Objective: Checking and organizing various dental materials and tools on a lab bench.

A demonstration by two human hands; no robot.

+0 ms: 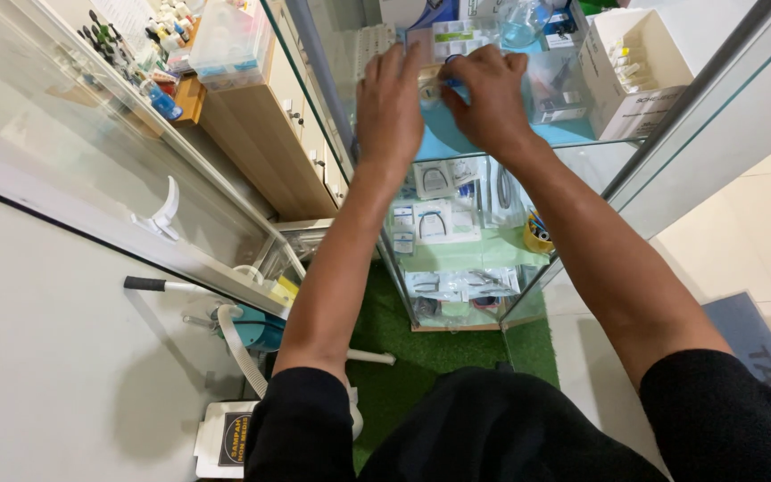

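Both hands work together on the top glass shelf (573,134) of a glass cabinet. Left hand (389,105) lies fingers spread, its grip apart, touching a small clear packet (431,87). Right hand (490,98) has its grip clamped on the same packet. Just right of the right hand stand a clear plastic box (557,87) and a white carton (628,67). Below both hands, lower shelves carry packets of arch wires (435,221).

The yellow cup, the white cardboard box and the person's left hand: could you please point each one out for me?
yellow cup (537,239), head view, on its rim.
white cardboard box (619,105), head view, on its front wall.
left hand (389,107), head view, on its back.
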